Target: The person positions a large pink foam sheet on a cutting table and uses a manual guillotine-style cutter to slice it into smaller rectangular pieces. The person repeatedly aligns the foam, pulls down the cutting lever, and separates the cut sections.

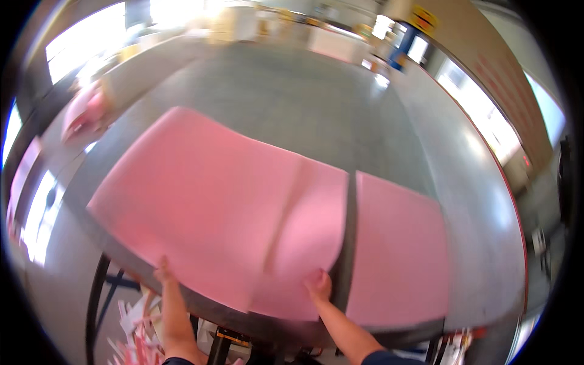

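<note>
A grey table [261, 85] stretched beyond the grip. The right hand [318, 285] pinched the larger pink sheet [201, 188] by its right edge; the left hand [163, 272] met its near edge, its closure too blurred to tell. Right of the grip, the smaller pink sheet [398, 255] lay flat, apart; the larger, bowed, seemed not yet settled.

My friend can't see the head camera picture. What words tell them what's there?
A person's left hand and right hand are at the edges of wide pink sheeting on a big grey table. A narrower pink sheet lies to its right, across a gap. Pink and white scraps are heaped below, at left.
</note>
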Motion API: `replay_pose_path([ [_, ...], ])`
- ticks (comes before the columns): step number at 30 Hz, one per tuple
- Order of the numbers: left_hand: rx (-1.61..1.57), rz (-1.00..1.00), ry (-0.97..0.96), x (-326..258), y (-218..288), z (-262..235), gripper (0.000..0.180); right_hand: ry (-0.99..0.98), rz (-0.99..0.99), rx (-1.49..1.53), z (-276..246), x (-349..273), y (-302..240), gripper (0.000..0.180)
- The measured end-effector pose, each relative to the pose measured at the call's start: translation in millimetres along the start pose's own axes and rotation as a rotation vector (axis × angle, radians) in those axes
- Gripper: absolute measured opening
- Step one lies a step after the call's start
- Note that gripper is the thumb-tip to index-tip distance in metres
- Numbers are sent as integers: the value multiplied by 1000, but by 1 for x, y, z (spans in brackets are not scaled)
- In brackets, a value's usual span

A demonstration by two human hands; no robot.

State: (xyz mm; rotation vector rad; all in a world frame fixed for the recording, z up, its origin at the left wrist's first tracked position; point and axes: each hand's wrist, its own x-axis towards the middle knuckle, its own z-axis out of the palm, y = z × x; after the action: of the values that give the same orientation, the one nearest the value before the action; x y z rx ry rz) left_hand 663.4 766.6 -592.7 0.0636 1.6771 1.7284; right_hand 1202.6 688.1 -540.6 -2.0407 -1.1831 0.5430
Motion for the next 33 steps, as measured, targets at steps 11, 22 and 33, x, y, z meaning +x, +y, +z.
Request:
replay_pose_path([
  [11,1007,713,61,-146,-95,1,45,-143,184,90,-46,-55,53,60],
  [22,1437,528,-1189,-557,-225,111,83,-155,125,-67,-258,-181,191,56],
  [33,746,442,-1339,-687,-67,239,35,276,-78,-640,-423,-92,135,88],
])
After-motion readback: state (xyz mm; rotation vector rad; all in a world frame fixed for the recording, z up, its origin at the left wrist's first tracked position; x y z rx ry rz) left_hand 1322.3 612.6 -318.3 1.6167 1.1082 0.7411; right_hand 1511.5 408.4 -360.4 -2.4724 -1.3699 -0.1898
